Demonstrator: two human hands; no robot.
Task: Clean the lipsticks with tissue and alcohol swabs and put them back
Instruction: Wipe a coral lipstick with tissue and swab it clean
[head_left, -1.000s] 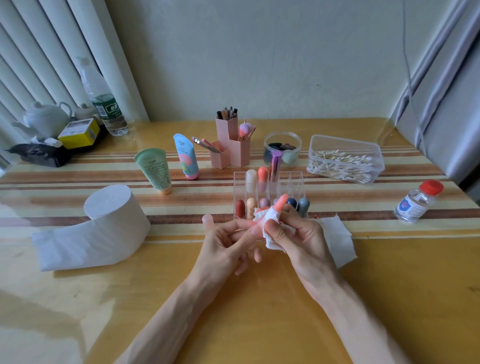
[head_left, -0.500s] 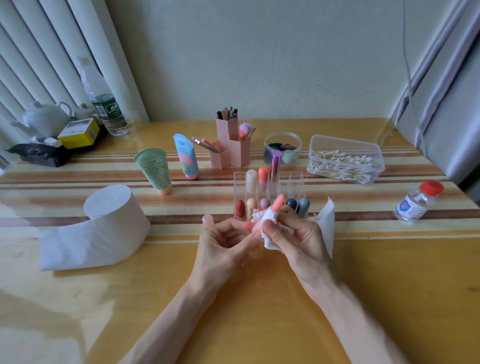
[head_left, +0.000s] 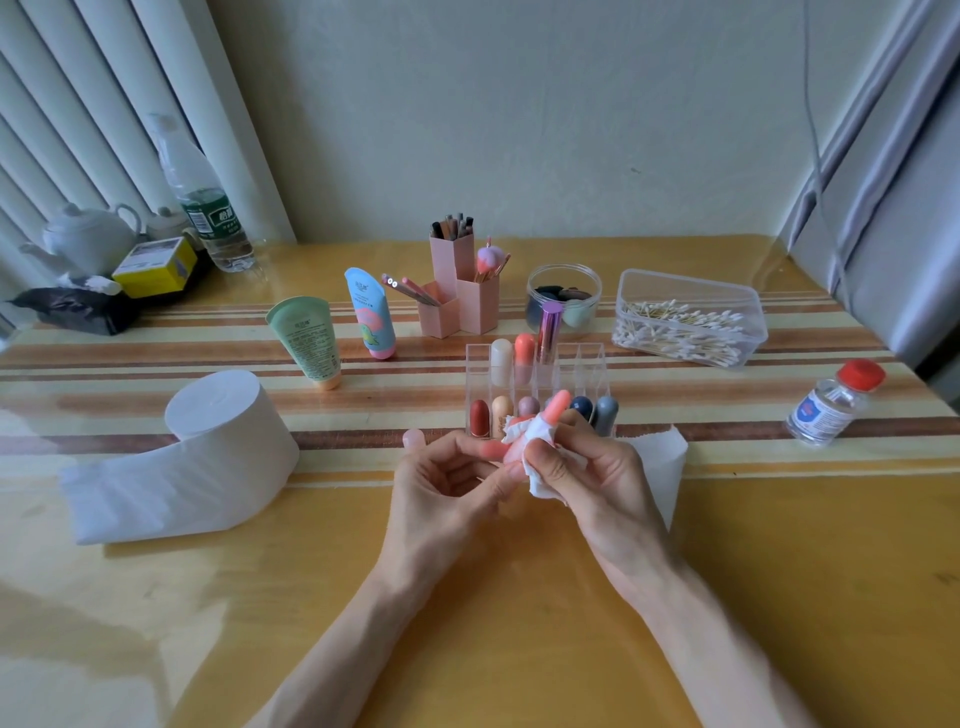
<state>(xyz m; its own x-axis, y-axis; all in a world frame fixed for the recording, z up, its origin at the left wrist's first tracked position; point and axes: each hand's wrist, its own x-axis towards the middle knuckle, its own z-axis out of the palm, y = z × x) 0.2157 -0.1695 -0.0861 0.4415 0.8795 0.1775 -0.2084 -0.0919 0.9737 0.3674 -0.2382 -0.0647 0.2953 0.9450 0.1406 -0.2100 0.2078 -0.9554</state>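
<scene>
Far left on the desk (head_left: 519, 649), a white tissue roll (head_left: 218, 447) on its side, loose tail spread toward the near edge. Beyond it, standing on their caps, a green tube (head_left: 306, 343) and a blue tube (head_left: 371, 314), then a cluster of pink brush holders (head_left: 457, 296). In the middle, a clear organizer (head_left: 589, 364) with capped lipsticks (head_left: 480, 421) upright in its front and back rows. Just in front of that, raised off the desk, the left hand (head_left: 447, 488): fingers curled inward, thumb and fingertips pinching the lower end of a coral lipstick (head_left: 556, 408). Tilted up and to the right, bare coral tip poking out before the organizer's front row. Wrapped round its middle, a crumpled tissue (head_left: 535, 441). Gripping that tissue from the right, the right hand (head_left: 597, 478): thumb pressed on the near side, fingers curled behind, closed snugly on the paper and the stick inside. Behind this hand, partly hidden, a flat tissue sheet (head_left: 665, 462). Farther right, at the back, a clear box of cotton swabs (head_left: 685, 322), and near the desk's right edge a small upright alcohol bottle (head_left: 831, 405) with a red cap.
</scene>
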